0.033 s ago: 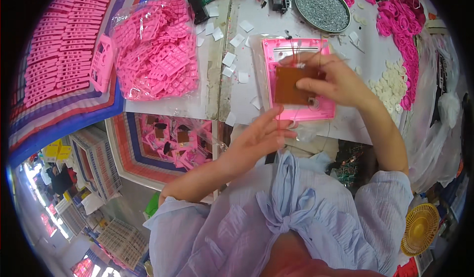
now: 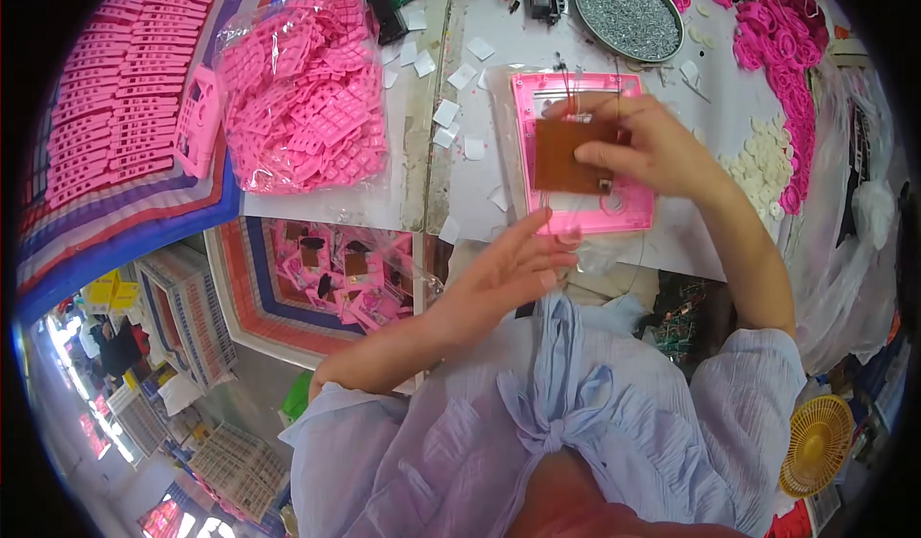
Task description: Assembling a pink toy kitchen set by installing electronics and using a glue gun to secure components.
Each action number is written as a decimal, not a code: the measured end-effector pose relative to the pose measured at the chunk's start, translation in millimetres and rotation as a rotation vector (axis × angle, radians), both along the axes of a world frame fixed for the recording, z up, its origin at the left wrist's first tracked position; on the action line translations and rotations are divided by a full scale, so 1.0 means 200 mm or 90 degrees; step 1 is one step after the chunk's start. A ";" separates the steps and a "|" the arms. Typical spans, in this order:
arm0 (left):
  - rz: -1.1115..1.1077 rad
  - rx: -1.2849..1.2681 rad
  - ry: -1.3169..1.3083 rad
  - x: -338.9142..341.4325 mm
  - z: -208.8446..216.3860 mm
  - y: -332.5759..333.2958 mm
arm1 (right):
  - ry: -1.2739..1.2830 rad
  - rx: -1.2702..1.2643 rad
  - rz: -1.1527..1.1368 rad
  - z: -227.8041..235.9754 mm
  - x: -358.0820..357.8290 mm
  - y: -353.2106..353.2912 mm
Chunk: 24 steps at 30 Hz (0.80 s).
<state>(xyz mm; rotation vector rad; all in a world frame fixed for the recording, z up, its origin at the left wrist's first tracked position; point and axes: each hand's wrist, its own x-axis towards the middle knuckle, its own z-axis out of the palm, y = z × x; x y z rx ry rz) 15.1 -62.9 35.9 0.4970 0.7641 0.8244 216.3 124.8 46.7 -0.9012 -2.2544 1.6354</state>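
A brown circuit board (image 2: 566, 159) is pinched in my right hand (image 2: 648, 144), with the thumb on its face and the fingers around its top edge. Thin red wires (image 2: 568, 92) rise from the board's top. Beneath it lies a pink plastic casing (image 2: 638, 214), open side up, whose middle the board and hand partly hide. My left hand (image 2: 513, 269) has its fingers stretched out and holds nothing. Its index fingertip is at the casing's lower left corner; whether it touches cannot be made out.
Left of the casing are scattered white squares (image 2: 446, 113) and a clear bag of pink keypad-like parts (image 2: 307, 96). A round tray of small metal screws (image 2: 628, 15) stands behind. White pieces (image 2: 763, 159) and pink rings (image 2: 791, 87) lie right. A lined bin (image 2: 240, 279) holds pink assemblies.
The circuit board has tilted and shifted very slightly over the casing, with my right hand still gripping it. My left hand stays in nearly the same place.
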 end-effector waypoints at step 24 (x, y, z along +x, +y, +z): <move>-0.163 0.843 0.944 -0.08 0.00 0.29 | -0.134 0.653 -0.122 -0.02 -0.05 -0.16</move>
